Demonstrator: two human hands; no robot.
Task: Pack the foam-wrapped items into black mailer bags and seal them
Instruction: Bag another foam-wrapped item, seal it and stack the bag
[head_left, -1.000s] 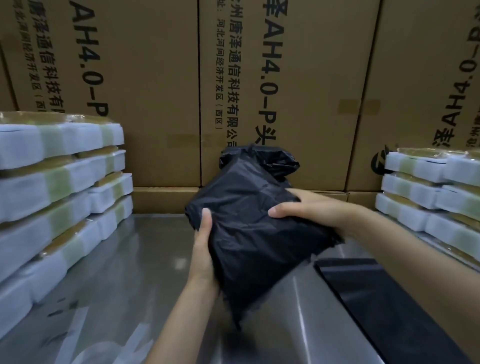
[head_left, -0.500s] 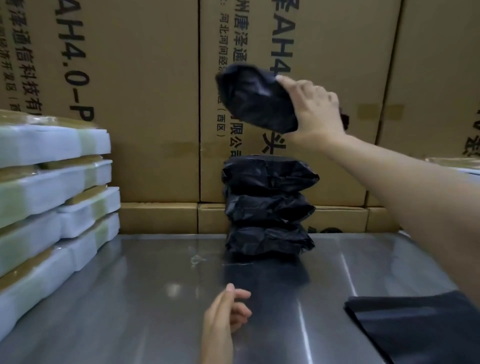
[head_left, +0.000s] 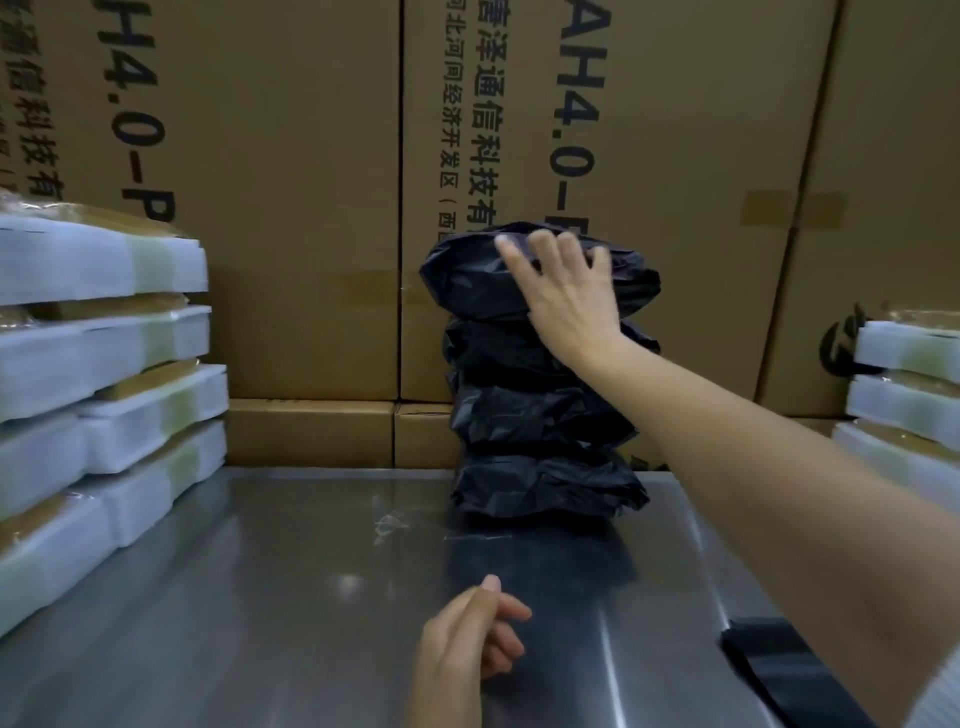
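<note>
Four filled black bags form a stack (head_left: 540, 395) at the back centre of the steel desk (head_left: 270, 597), against the cartons (head_left: 291, 208). The top bag (head_left: 467, 275) lies on the other three and overhangs them slightly to the left.

The right hand (head_left: 569, 296) rests flat on the top bag's front right side. Its fingers (head_left: 543, 249) are straight and spread apart, lying over the upper edge of the bag; they do not curl round it.

The left hand (head_left: 467, 644) is low at the near centre over the desk, well apart from the stack. Its fingers are loosely curled and hold nothing.

A flat pile of empty bags (head_left: 784, 665) lies at the near right of the desk. Foam-wrapped items, banded with tape, are stacked at the left (head_left: 104, 364) and at the right (head_left: 904, 384).
</note>
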